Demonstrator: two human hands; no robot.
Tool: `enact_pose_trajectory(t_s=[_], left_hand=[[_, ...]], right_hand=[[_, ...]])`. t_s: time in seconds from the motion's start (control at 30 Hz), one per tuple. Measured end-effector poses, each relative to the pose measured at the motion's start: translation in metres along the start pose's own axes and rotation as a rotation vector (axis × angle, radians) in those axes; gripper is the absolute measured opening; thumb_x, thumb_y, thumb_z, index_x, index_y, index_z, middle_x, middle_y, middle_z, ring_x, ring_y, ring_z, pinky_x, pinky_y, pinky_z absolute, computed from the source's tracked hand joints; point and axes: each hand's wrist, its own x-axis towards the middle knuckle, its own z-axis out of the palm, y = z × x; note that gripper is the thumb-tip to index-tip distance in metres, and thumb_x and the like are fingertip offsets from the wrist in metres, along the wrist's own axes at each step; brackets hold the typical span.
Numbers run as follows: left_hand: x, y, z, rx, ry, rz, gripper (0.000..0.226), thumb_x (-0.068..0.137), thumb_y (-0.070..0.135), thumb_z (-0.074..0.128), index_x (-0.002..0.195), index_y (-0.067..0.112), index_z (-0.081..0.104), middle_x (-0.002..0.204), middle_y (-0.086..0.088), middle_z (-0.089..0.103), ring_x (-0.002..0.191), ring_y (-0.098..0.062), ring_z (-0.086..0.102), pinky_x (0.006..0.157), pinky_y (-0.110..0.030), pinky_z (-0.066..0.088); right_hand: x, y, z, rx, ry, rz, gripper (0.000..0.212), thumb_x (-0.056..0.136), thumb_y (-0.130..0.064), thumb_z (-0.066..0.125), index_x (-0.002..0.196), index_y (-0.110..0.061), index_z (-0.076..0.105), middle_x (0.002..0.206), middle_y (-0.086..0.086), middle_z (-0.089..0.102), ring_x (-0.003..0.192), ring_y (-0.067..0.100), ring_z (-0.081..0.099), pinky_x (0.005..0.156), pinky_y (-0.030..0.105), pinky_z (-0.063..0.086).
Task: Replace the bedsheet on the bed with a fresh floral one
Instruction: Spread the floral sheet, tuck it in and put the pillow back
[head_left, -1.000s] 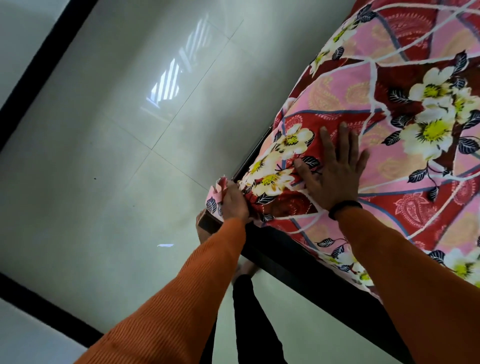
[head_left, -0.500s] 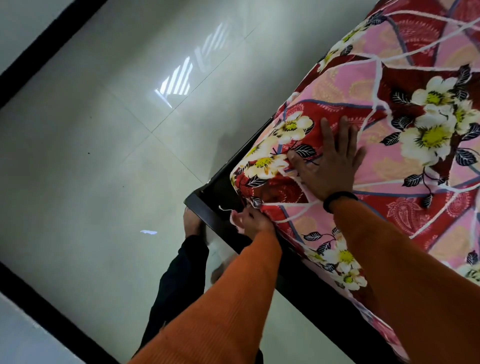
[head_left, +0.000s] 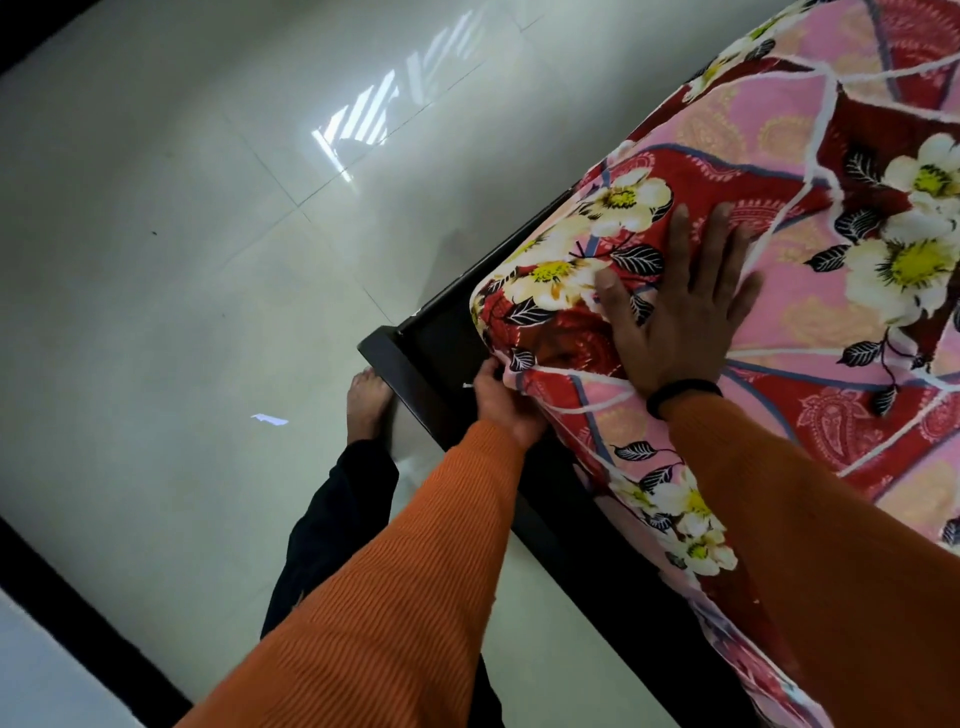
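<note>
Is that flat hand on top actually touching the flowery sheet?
Touching. The head view shows the right hand lying flat, fingers spread, directly on the floral sheet at the mattress corner, no gap visible.

Readable text: none in the head view.
Floral bedsheet (head_left: 779, 171): printed pattern of flowers, leaves and paisley only; no lettering.
Black wristband (head_left: 681, 395): plain surface; no legible marking.
Bed frame (head_left: 415, 374): plain dark surface; no label.
Floor tiles (head_left: 182, 260): window reflection only; no signs or numbers.
</note>
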Motion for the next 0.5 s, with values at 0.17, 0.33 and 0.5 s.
enact_pose_trajectory(t_s=[0.17, 0.33, 0.5], left_hand=[[0.0, 0.007, 0.004, 0.074, 0.052, -0.014, 0.07, 0.089, 0.053, 0.043, 0.146, 0.015, 0.054, 0.145, -0.02, 0.056, 0.14, -0.041, 0.045, 0.12, -0.056, 0.029], [-0.007, 0.008, 0.018, 0.34, 0.336, 0.179, 0.061, 0.098, 0.056, 0.041, 0.132, 0.011, 0.063, 0.132, -0.019, 0.065, 0.122, -0.038, 0.06, 0.097, -0.047, 0.052], [-0.04, -0.016, 0.008, 0.878, 0.713, 0.493, 0.049, 0.108, 0.047, 0.033, 0.13, 0.017, 0.064, 0.129, -0.01, 0.065, 0.12, -0.032, 0.059, 0.107, -0.043, 0.045]], right_hand=[[-0.006, 0.001, -0.007, 0.016, -0.005, -0.045, 0.091, 0.093, -0.081, 0.032, 0.164, -0.027, 0.008, 0.171, 0.006, 0.001, 0.158, 0.029, -0.001, 0.122, 0.063, 0.005], [-0.017, 0.0, -0.007, 0.039, -0.055, -0.069, 0.092, 0.094, -0.079, 0.035, 0.164, -0.026, 0.008, 0.172, 0.005, -0.001, 0.158, 0.029, -0.004, 0.123, 0.063, 0.004], [-0.017, 0.006, -0.009, 0.04, -0.113, -0.096, 0.096, 0.091, -0.08, 0.04, 0.164, -0.027, 0.006, 0.171, 0.004, -0.004, 0.158, 0.03, -0.007, 0.122, 0.065, 0.003]])
